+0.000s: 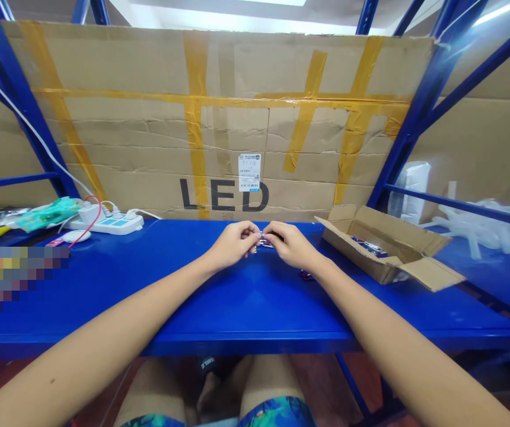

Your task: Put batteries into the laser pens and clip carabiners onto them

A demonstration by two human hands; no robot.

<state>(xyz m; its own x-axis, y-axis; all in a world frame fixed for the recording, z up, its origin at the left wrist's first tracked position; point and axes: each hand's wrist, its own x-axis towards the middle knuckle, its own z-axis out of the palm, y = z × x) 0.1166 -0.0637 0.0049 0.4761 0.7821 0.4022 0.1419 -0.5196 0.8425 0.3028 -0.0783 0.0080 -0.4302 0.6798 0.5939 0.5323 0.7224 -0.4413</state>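
My left hand [236,242] and my right hand [291,242] meet above the middle of the blue table [237,302]. Between their pinched fingertips is a small shiny metallic item [264,241] with red and dark parts, mostly hidden by the fingers. Both hands grip it, one from each side. Beneath my right wrist, a small dark and red piece [306,275] lies on the tabletop, partly covered.
An open cardboard box [383,270] holding small metallic and blue items stands at right. On the left are a white power strip [112,222], cables and a green plastic bag [50,214]. Behind rises a large taped carton [157,154] marked LED, between blue shelf posts.
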